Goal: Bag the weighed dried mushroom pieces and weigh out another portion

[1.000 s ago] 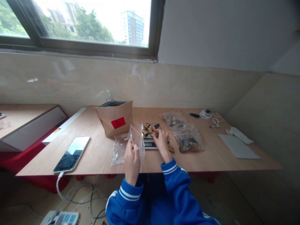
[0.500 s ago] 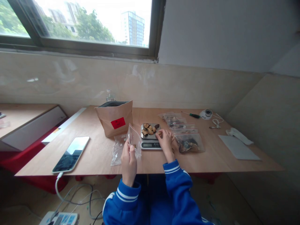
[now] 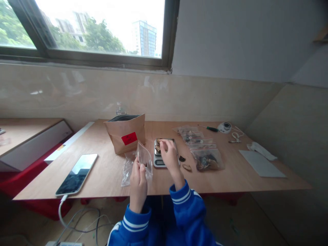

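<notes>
Left grip (image 3: 139,180): closed, thumb against fingers, pinching the near-left edge of a clear plastic bag (image 3: 145,154); bag raised over the bench (image 3: 230,179), just left of the scale, a small dark piece visible near the fingers. Right grip (image 3: 169,153): narrow, fingers bent together above the pan of the digital kitchen scale (image 3: 159,163); cannot tell whether a piece is held between the fingertips. Dried brown slices (image 3: 157,149) lie on the scale pan, partly covered from view by the right grip. Two loose pieces on the bench to the right of the scale: a dark dried piece (image 3: 182,159) just beside it and, nearer the bench edge, a pale brown slice (image 3: 187,167). Further right, a row of overlapping zip bags (image 3: 208,161) with dried contents runs toward the back. Left of the scale, a second clear bag (image 3: 125,175) lies flat, in front of an upright kraft pouch (image 3: 121,134), mouth open, red label (image 3: 129,138) on its face. Smartphone (image 3: 77,175) at far left, with a white cable (image 3: 60,208) plugged in. Back right: green-handled screwdriver (image 3: 212,129) near a white dome camera (image 3: 224,127).
</notes>
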